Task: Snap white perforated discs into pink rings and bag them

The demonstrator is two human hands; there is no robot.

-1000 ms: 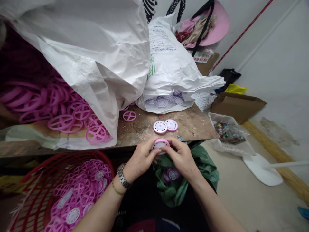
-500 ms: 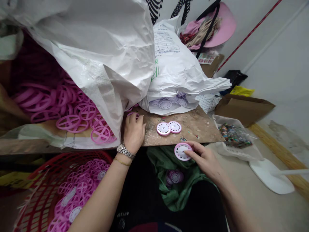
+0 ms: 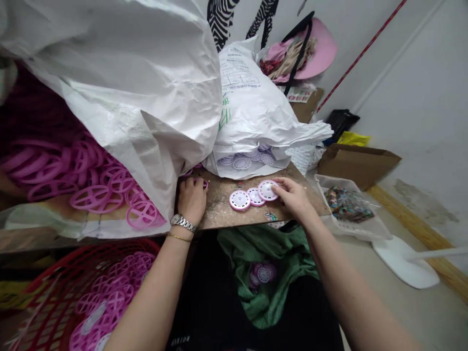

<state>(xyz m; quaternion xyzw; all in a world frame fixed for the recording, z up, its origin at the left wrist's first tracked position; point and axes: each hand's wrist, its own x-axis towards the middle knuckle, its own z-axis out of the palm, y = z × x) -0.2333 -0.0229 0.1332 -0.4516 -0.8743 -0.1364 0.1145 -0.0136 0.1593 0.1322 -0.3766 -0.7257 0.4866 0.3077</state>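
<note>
My right hand (image 3: 294, 197) pinches a round pink-rimmed white disc (image 3: 267, 190) with black dashes round its face, just above the brown board (image 3: 219, 214). Two similar discs lie to its left, a nearer disc (image 3: 240, 200) and a middle disc (image 3: 255, 196) partly overlapped by the held one. My left hand (image 3: 192, 201), with a metal watch on its wrist, rests on the board's left part. Its fingers curl down over a pink spoked ring (image 3: 201, 183), which they partly hide.
A white sack (image 3: 146, 107) at left spills pink spoked rings (image 3: 93, 197). Another white sack (image 3: 256, 112) holds white discs (image 3: 242, 163). Below left stands a red basket (image 3: 51, 297) of pink parts. Green cloth (image 3: 270, 307) holds several discs. A clear bin (image 3: 380, 233) stands at right.
My right hand has carried its disc up and left, from in front of the board's edge to beside the two lying discs. My left hand stays at the pink ring; the view has shifted slightly.
</note>
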